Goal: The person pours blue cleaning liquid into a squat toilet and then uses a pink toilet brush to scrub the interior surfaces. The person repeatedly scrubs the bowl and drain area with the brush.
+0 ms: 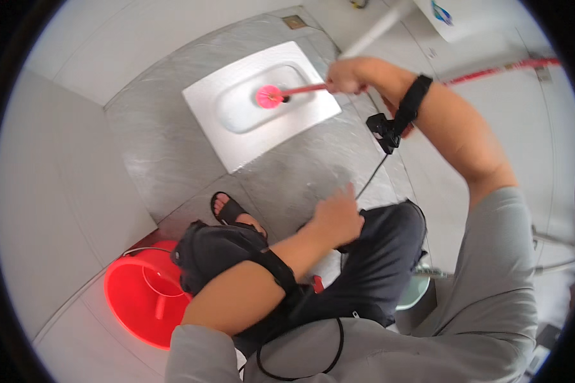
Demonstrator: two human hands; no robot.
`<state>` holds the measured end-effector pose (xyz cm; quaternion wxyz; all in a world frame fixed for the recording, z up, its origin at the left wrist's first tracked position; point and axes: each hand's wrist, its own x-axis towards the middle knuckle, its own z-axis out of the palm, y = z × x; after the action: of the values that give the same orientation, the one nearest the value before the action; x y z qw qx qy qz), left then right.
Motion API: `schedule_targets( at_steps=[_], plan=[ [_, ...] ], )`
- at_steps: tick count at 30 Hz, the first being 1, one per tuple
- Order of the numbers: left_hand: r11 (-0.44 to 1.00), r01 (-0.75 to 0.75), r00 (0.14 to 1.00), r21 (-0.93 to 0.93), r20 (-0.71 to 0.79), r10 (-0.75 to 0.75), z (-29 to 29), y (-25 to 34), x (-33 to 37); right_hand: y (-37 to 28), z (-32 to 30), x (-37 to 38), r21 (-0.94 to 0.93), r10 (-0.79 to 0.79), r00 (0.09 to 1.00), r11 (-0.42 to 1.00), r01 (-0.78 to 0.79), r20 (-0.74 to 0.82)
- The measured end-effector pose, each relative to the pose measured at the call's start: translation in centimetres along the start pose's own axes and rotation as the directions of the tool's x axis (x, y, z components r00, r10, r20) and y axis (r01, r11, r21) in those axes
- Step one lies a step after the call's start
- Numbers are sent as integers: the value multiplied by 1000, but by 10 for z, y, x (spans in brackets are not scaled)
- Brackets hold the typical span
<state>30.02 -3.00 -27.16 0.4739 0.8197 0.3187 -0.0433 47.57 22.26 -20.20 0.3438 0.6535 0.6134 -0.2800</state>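
My right hand (346, 76) is closed around the red handle of a toilet brush (270, 97). The brush's round pink head is inside the bowl of a white squat toilet (236, 144), over the dark drain hole. Above my bent knee is my left hand (338, 218), slightly blurred and holding nothing visible. One of its fingers stretches out; the others are unclear.
A red bucket (122, 297) with a smaller red scoop (161, 290) inside stands at the lower left. Pale green basin (413, 292) sits beside my leg. Grey tiles (166, 137) surround the toilet. A red strip (501, 69) runs along the right wall.
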Motion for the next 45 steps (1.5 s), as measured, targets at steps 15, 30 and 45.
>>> schedule_targets(
  at_steps=[15, 30, 45],
  plan=[
    [950, -84, 996, -302, 12, 92, 73, 26, 97, 29, 36, -72, 12, 27, 959, 1000, -24, -283],
    [885, -466, 844, -9, 296, 448, 72, 60, 172, 77, 75, -153, 25, 57, 909, 998, -52, -412],
    [882, -470, 768, -30, 479, 425, 91, 150, -3, 152, 156, -307, 121, 169, 815, 985, -122, -553]
  ],
)
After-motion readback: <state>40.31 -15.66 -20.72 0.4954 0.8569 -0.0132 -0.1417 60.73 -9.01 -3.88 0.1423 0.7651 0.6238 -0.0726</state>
